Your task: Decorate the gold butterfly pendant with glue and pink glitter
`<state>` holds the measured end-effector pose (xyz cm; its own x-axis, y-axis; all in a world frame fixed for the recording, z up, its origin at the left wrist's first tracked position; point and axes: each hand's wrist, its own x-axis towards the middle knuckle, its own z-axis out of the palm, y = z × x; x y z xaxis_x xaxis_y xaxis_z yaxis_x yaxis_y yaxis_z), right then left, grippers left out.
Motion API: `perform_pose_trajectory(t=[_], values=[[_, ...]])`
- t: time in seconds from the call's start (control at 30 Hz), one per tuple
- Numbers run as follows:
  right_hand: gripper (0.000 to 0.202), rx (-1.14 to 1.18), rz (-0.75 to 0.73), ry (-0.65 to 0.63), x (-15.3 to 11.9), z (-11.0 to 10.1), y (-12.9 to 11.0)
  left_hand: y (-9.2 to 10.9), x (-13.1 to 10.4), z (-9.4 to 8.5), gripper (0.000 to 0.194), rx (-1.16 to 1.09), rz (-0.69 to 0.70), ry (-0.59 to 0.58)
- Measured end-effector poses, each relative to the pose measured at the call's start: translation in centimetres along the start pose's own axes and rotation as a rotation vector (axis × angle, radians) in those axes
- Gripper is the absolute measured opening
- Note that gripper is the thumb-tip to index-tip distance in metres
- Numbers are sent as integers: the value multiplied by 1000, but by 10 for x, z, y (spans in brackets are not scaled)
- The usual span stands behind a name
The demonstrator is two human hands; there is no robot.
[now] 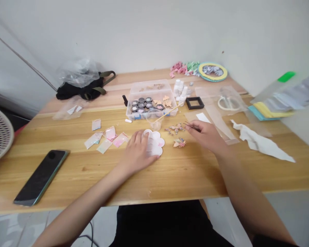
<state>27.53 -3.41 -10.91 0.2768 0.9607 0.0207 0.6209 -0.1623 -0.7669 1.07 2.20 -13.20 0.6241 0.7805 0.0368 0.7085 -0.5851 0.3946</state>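
My left hand (137, 152) holds the left side of a white flower-shaped paint palette (157, 150), its fingers over the far edge and its thumb along the near edge. Pink stains show in one of the palette's wells. In my right hand (206, 135) is a pair of tweezers (192, 126), the tips pointing left. Just left of those tips lie small decorated butterfly-like pieces (177, 128). A larger colourful piece (179, 143) sits nearer to me. Behind the palette stands a clear cup (154, 124) with a thin wooden stick (167, 115) laid across it.
Farther back is a clear plastic box (152, 100) with several small round pots. White bottles (180, 91) and a black frame (195, 103) stand right of it. Small powder bags (105, 145) and a phone (42, 176) lie left; crumpled tissue (260, 140) lies right.
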Motion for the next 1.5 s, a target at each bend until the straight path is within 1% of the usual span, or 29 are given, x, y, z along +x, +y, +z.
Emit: perform_pose_trajectory(t=[0.1, 0.17, 0.3, 0.43, 0.53, 0.6, 0.7, 0.77, 0.83, 0.9, 0.97, 1.03, 1.07, 1.1, 1.13, 1.23, 1.3, 1.37, 1.5], values=[[21, -22, -20, -37, -4, 1, -4, -1, 3, 2, 92, -9, -11, -13], [19, -34, -35, -62, -6, 2, -6, 0, 3, 3, 93, -8, -15, -22], [18, -44, -59, -100, -8, 2, -6, 7, -7, 2, 94, -3, 4, -40], [24, -13, -76, -157, -8, 4, -8, 10, -29, -7, 99, -38, 115, -108], [30, 30, -103, -243, -10, 10, -12, 3, -43, -12, 108, -73, 249, -215], [29, 43, -120, -290, -10, 15, -14, -5, -45, -13, 108, -71, 329, -305], [27, 37, -117, -320, -10, 24, -16, -14, -36, -12, 104, -118, 362, -340], [27, 25, -92, -321, -9, 26, -14, -17, -26, -13, 101, -144, 391, -348], [28, -2, -56, -299, -7, 25, -10, -19, -18, -14, 95, -146, 391, -342], [28, -57, -11, -234, -4, 19, -6, -19, -15, -15, 90, -135, 398, -329], [27, -145, 45, -143, -2, 8, -1, -16, -20, -15, 84, -87, 405, -293], [23, -247, 103, -71, 0, -4, 3, -12, -28, -15, 74, -22, 378, -235], [19, -292, 129, -53, 1, -9, 5, -8, -33, -14, 67, 10, 343, -210], [15, -332, 155, -48, 2, -13, 6, -5, -37, -13, 60, 35, 287, -178], [12, -365, 177, -53, 2, -16, 6, -1, -41, -11, 57, 56, 206, -145], [9, -439, 231, -91, 1, -17, 4, 9, -47, -5, 75, 116, -46, -56], [9, -479, 255, -114, 0, -14, 1, 16, -48, 0, 85, 131, -144, -1], [7, -518, 275, -132, -1, -10, -3, 22, -48, 5, 89, 117, -187, 27], [10, -588, 295, -154, -2, -7, -6, 32, -45, 11, 86, 57, -211, 29]])
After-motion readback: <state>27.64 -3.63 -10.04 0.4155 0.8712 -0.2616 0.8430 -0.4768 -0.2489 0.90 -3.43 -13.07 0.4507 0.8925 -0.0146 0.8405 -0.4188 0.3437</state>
